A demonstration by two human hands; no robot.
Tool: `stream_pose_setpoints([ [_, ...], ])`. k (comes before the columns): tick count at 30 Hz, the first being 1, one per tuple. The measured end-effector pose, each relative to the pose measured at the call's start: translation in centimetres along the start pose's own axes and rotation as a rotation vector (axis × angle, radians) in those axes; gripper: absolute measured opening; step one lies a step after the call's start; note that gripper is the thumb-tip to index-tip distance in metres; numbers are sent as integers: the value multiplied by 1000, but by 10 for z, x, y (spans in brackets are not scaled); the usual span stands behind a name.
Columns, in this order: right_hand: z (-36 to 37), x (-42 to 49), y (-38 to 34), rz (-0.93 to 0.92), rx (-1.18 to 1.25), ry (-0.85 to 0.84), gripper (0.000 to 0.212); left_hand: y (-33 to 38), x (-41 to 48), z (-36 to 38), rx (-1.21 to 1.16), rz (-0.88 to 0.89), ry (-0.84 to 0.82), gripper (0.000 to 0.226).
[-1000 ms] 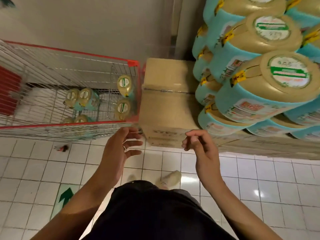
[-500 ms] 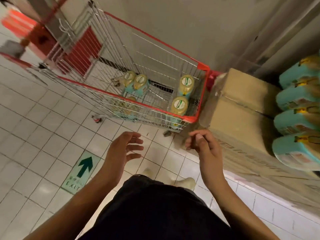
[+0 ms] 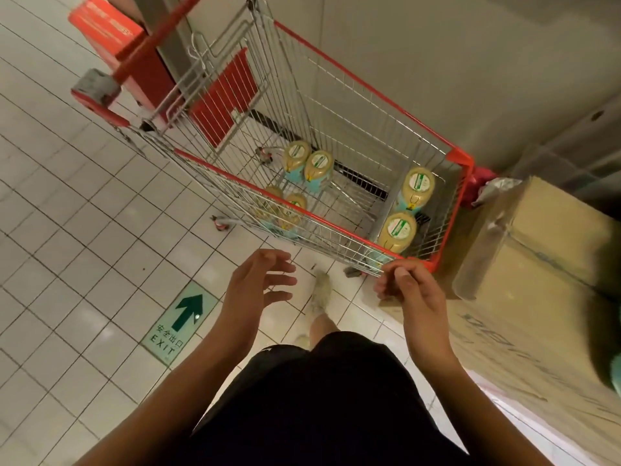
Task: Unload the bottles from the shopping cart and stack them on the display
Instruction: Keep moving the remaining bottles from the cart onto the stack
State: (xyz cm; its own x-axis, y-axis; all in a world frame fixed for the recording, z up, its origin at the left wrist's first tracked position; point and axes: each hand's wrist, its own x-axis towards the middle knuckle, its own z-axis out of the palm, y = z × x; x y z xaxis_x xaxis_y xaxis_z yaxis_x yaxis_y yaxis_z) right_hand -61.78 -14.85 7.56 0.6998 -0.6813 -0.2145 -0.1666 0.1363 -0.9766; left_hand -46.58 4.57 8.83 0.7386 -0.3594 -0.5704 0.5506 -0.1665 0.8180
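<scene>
Hidden: two near bottles [image 3: 295, 207] blurred behind the cart [image 3: 336, 222] wires.
Bottles: six in the cart.
Left hand [image 3: 258, 285]: fingers spread, empty.
Right hand [image 3: 411, 290]: loosely curled, holding nothing.

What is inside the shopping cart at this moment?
The shopping cart holds six bottles: a far pair, a front pair, and a near pair whose lower halves the wire side screens.

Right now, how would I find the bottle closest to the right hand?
Look in the red-rimmed shopping cart, at its end beside the cardboard box. Two bottles sit there apart from the other four; it is the bottle against the near rim.
</scene>
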Motion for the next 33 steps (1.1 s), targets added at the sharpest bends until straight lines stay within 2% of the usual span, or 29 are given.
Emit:
stream_pose_setpoints([
  [5,9,72,-4,19,31,-59,23,32,54,10,-12,3,37,31],
  [9,26,137,-13,59,17,-99,33,58,98,18,-7,-14,62,33],
  [20,95,283,-51,14,-5,-238,26,116,188,7,-19,-98,120,30],
  [23,115,314,-50,25,-12,-217,27,127,225,4,15,-103,67,28],
  [26,134,339,-43,80,-1,-179,22,137,273,4,100,-115,-69,27],
  [31,161,377,-12,224,-25,-89,22,111,374,5,442,-166,-222,17],
  [33,171,394,12,324,-48,-70,24,86,412,3,566,-252,-261,15],
])
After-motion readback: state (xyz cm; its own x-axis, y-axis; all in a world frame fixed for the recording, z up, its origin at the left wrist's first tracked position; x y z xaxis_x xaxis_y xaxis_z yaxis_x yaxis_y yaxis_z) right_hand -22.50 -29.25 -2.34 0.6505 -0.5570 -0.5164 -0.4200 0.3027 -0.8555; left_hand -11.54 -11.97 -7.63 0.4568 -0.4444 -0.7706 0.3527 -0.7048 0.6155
